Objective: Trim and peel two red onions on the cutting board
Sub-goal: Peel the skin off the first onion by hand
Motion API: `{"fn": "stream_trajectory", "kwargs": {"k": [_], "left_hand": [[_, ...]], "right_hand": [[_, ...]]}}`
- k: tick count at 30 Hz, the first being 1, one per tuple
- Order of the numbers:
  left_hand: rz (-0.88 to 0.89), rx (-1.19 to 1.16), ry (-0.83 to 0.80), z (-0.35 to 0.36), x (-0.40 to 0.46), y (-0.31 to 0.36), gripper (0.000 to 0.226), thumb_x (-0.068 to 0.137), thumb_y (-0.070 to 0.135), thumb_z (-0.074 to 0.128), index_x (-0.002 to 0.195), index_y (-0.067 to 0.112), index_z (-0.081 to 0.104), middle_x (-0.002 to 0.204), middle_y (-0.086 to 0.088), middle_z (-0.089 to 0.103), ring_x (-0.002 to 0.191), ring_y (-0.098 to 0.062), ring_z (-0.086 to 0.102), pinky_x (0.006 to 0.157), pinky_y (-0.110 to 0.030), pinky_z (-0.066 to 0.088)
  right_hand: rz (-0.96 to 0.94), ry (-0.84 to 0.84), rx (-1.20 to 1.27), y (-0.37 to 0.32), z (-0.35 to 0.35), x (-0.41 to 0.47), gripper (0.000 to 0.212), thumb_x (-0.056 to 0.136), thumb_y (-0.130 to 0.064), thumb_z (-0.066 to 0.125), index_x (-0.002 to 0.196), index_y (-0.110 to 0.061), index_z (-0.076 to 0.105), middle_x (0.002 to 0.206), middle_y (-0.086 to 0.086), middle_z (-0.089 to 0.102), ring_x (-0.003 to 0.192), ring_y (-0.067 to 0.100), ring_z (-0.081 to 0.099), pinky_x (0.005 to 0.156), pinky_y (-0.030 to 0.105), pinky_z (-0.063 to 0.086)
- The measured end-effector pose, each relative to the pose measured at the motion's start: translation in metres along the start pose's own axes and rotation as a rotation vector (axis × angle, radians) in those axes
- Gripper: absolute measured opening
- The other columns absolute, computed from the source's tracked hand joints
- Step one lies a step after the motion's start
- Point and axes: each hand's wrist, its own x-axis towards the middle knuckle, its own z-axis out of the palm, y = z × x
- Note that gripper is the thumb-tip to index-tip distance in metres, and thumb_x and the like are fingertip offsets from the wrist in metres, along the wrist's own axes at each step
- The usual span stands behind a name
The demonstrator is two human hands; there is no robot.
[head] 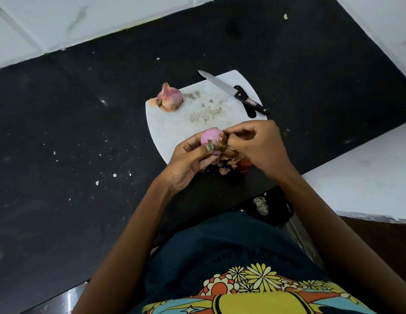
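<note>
My left hand (pixel 188 159) grips a partly peeled red onion (pixel 211 137) just above the near edge of the white cutting board (pixel 174 128). Its pink flesh shows on top, and brown skin hangs off its right side. My right hand (pixel 258 143) pinches that loose skin (pixel 223 142) next to the onion. A second red onion (pixel 169 97), still in its skin, lies on the board's far left corner. A black-handled knife (pixel 236 92) rests on the far right of the board with its blade pointing left.
Skin scraps (pixel 229 165) lie heaped on the black countertop (pixel 72 132) just below my hands. White crumbs dot the counter at the left. Pale tiled walls border the counter at the back and right.
</note>
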Motion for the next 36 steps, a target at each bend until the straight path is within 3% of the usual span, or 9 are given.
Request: {"fn": "stream_trajectory", "kwargs": {"k": [6,10,16,21,24,29,32,34,36], "left_hand": [[0.014,-0.037,0.017,0.000,0.002,0.001,0.040,0.072,0.004,0.068,0.112,0.010,0.061,0.106,-0.008,0.065,0.087,-0.014,0.070,0.081,-0.024,0.057],[0.050,-0.008,0.009,-0.001,0.003,0.001,0.042,0.075,0.001,0.071,0.115,0.008,0.060,0.118,-0.010,0.060,0.093,-0.015,0.068,0.084,-0.026,0.057],[0.106,0.037,0.038,0.002,0.003,0.000,0.040,0.074,0.000,0.069,0.112,0.010,0.061,0.122,-0.011,0.059,0.100,-0.021,0.065,0.085,-0.029,0.056],[0.066,0.019,-0.006,0.002,0.001,0.001,0.035,0.079,-0.006,0.066,0.110,0.011,0.062,0.113,-0.009,0.060,0.090,-0.015,0.069,0.074,-0.022,0.057],[0.007,-0.017,-0.061,0.003,0.000,0.000,0.042,0.074,-0.001,0.065,0.114,0.011,0.060,0.105,-0.009,0.065,0.086,-0.017,0.070,0.072,-0.021,0.057],[-0.049,-0.112,-0.158,-0.001,0.001,0.002,0.073,0.056,0.017,0.090,0.120,0.006,0.057,0.107,-0.012,0.067,0.094,-0.022,0.070,0.080,-0.032,0.058],[-0.022,-0.043,-0.098,-0.002,0.000,0.004,0.040,0.074,0.009,0.072,0.112,0.010,0.061,0.095,-0.003,0.073,0.089,-0.015,0.071,0.079,-0.027,0.058],[-0.006,-0.012,-0.053,-0.002,0.000,0.003,0.032,0.077,0.008,0.063,0.109,0.013,0.062,0.090,0.001,0.073,0.087,-0.013,0.071,0.080,-0.025,0.056],[0.006,0.007,-0.027,-0.004,0.001,0.001,0.031,0.077,0.008,0.065,0.107,0.014,0.064,0.092,0.000,0.072,0.088,-0.014,0.070,0.079,-0.024,0.056]], "right_hand": [[0.058,0.027,0.168,0.003,0.002,-0.002,0.006,0.087,-0.016,0.067,0.090,-0.013,0.072,0.075,0.002,0.072,0.068,0.018,0.071,0.070,0.038,0.061],[0.016,0.039,0.132,0.000,0.008,-0.008,0.020,0.080,-0.025,0.077,0.092,-0.011,0.070,0.079,-0.001,0.073,0.067,0.008,0.070,0.064,0.022,0.057],[-0.066,0.181,0.051,0.001,0.022,-0.012,0.004,0.084,-0.017,0.070,0.087,-0.014,0.068,0.090,-0.003,0.067,0.080,0.004,0.064,0.073,0.019,0.053],[0.006,0.163,0.076,0.007,0.020,-0.005,0.002,0.092,-0.014,0.060,0.092,-0.013,0.062,0.084,-0.013,0.061,0.072,-0.009,0.058,0.063,0.007,0.046],[0.036,0.186,0.024,0.016,0.016,0.002,0.005,0.093,-0.013,0.058,0.093,-0.009,0.062,0.081,-0.013,0.059,0.070,-0.007,0.056,0.061,0.004,0.042],[0.057,0.195,-0.180,0.034,0.009,0.007,0.005,0.090,-0.010,0.061,0.086,-0.012,0.062,0.077,-0.006,0.060,0.067,-0.003,0.054,0.057,0.002,0.039],[0.064,0.095,-0.308,0.040,0.004,0.008,0.014,0.090,-0.004,0.057,0.092,-0.007,0.071,0.090,0.004,0.069,0.080,0.010,0.062,0.070,0.011,0.044],[0.047,0.052,-0.360,0.038,0.003,0.007,0.021,0.091,-0.003,0.053,0.097,-0.006,0.072,0.100,0.007,0.069,0.092,0.017,0.063,0.080,0.020,0.045],[0.026,0.062,-0.325,0.029,0.001,0.005,0.019,0.094,-0.012,0.054,0.098,-0.009,0.071,0.102,0.007,0.064,0.089,0.015,0.060,0.077,0.015,0.044]]}}
